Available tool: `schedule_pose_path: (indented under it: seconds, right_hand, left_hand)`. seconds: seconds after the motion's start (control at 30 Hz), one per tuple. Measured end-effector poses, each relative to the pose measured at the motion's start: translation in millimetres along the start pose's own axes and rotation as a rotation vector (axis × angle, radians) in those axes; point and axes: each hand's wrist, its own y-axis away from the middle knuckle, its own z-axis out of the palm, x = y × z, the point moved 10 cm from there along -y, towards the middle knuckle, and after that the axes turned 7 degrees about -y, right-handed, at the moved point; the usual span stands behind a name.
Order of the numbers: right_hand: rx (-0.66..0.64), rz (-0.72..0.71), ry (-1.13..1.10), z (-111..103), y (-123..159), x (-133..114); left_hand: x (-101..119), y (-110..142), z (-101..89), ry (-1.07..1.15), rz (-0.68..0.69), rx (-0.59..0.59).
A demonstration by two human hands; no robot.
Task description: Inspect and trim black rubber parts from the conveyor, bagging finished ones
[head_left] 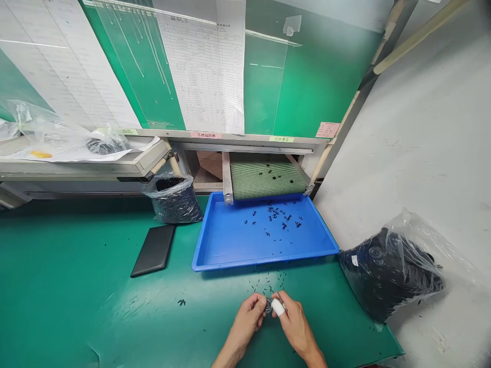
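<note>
My left hand (248,316) and my right hand (292,319) meet low over the green table (76,306), just in front of the blue tray (215,245). Both pinch one small dark round part (268,305) between their fingertips. White tape wraps a finger of my right hand. Small black parts (278,217) lie scattered in the tray's far half, and more black bits (268,281) dot the table between the tray and my hands.
A green conveyor belt (264,180) feeds into the tray from behind. A clear bag of black parts (174,202) stands left of the tray, a larger one (387,276) at the right table edge. A flat black case (154,249) lies left of the tray.
</note>
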Motion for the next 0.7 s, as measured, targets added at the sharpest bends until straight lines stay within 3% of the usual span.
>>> schedule_pose_path:
  seconds: [0.3, 0.47, 0.7]
  right_hand:
    - [0.078, -0.025, -0.082, -9, -3, -13]
    - [0.156, -0.017, -0.055, -19, -1, -3]
    - [0.162, -0.001, -0.05, -18, -1, 8]
  left_hand:
    - [0, 1, 4.9, 0.143, 0.007, -0.017]
    - [-6, 2, 0.7, 0.402, -0.049, 0.042]
    - [-12, 1, 0.6, 0.475, -0.101, 0.034]
